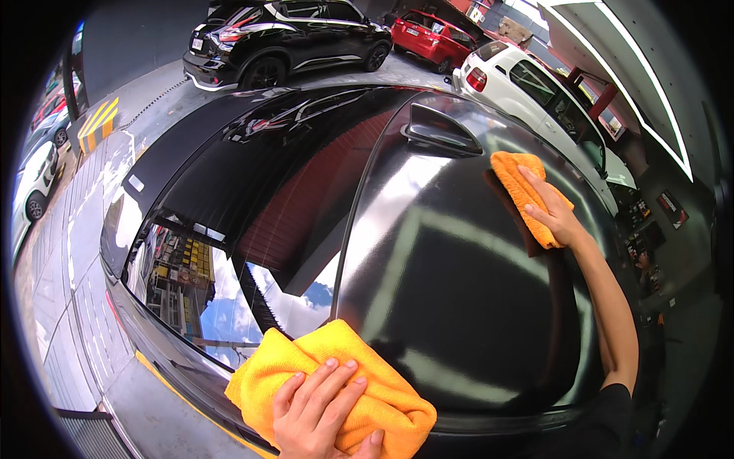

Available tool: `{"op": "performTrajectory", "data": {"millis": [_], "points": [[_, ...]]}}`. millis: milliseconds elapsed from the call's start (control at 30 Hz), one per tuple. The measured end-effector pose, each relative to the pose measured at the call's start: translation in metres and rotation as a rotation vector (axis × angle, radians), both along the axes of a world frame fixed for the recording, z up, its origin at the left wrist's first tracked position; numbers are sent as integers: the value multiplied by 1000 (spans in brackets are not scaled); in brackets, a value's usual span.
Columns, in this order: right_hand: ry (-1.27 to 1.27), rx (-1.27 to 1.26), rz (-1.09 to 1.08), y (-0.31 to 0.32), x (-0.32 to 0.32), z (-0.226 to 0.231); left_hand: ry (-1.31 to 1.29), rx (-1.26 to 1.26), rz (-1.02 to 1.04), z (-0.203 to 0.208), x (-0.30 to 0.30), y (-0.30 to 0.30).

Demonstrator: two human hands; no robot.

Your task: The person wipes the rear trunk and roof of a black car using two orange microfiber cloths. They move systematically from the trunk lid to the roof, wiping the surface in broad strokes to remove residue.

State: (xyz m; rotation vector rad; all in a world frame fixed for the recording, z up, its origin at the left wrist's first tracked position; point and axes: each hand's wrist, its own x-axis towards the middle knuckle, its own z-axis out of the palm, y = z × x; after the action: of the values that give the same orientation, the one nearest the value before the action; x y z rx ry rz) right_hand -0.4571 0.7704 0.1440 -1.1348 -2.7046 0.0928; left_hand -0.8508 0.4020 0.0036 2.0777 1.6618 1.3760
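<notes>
A glossy black car roof (pixel 474 329) fills the middle and right of the view, with light strips reflected in it. My right hand (pixel 552 210) reaches far across it, pressing a folded orange microfiber cloth (pixel 511 170) against the surface. Close to that cloth, on its left, stands a black shark-fin antenna (pixel 442 131). At the lower middle, my left hand (pixel 319 409) holds a thicker folded yellow-orange towel (pixel 397 402) by the roof's near edge; its fingers lie over the top with the thumb along the side. The towel's underside is hidden. The dark rear window (pixel 252 183) spreads to the left.
Beyond the car stand a black SUV (pixel 306 34), a red car (pixel 428 37) and a white SUV (pixel 535 96). A yellow-striped block (pixel 99 126) sits at the far left, near a paved strip. Bright light tubes (pixel 650 76) hang at the upper right.
</notes>
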Motion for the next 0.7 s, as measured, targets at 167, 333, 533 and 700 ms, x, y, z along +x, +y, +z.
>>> {"op": "performTrajectory", "data": {"millis": [167, 333, 533, 700], "points": [[-120, 7, 250, 68, -149, -35, -21, -35, 20, -8, 10, 4], [-134, 51, 574, -18, -328, -112, -8, -31, 45, -12, 1, 6], [31, 144, 233, 13, -141, -58, 24, -35, 44, -7, -5, 3], [-128, 242, -869, -29, 283, 2, -5, -5, 50, -6, 3, 4]]}}
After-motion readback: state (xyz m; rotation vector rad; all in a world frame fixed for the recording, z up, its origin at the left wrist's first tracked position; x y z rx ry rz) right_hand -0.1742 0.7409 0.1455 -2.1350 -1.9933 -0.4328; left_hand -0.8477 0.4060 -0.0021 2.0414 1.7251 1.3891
